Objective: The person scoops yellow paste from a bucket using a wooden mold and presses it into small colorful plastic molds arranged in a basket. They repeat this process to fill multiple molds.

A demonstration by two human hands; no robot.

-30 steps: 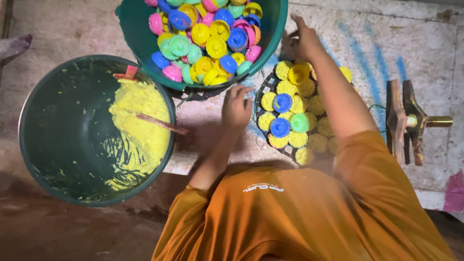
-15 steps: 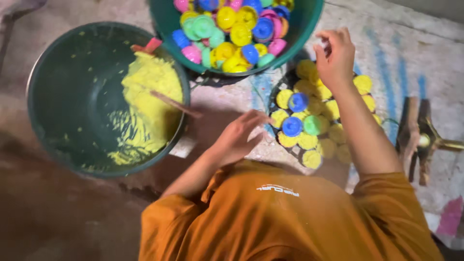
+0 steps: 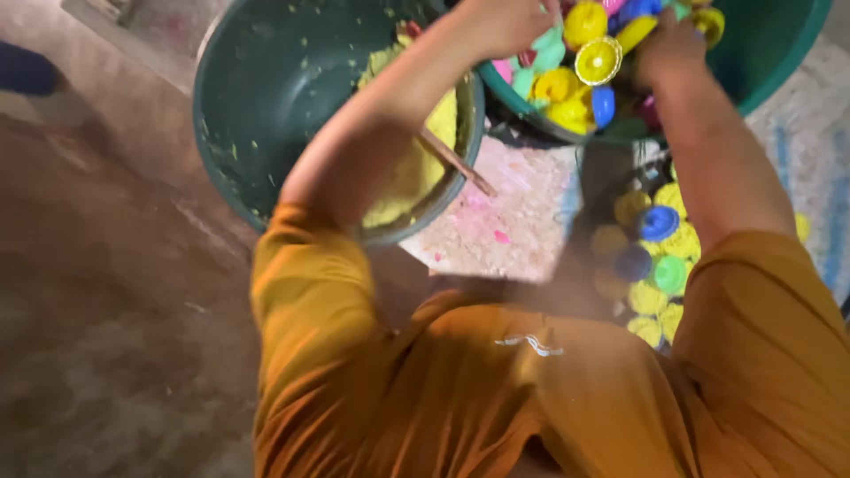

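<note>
Both my arms, in orange sleeves, reach forward into a teal basin (image 3: 784,57) heaped with small plastic cups (image 3: 595,60) in yellow, blue, pink and green. My left hand (image 3: 503,22) is over the basin's left side, at the top edge of the view, with its fingers partly cut off. My right hand (image 3: 666,49) rests among the cups in the middle of the heap. Motion blur hides whether either hand has hold of a cup.
A dark green basin (image 3: 266,106) with yellow paste (image 3: 412,168) and a wooden stick (image 3: 453,161) stands at the left, under my left arm. A round rack of several paste-filled cups (image 3: 660,257) lies under my right arm. The ground is concrete stained pink and blue.
My left hand has risen from the floor near the rack to the teal basin. My right hand moved in among the cups. The view swung closer and to the right.
</note>
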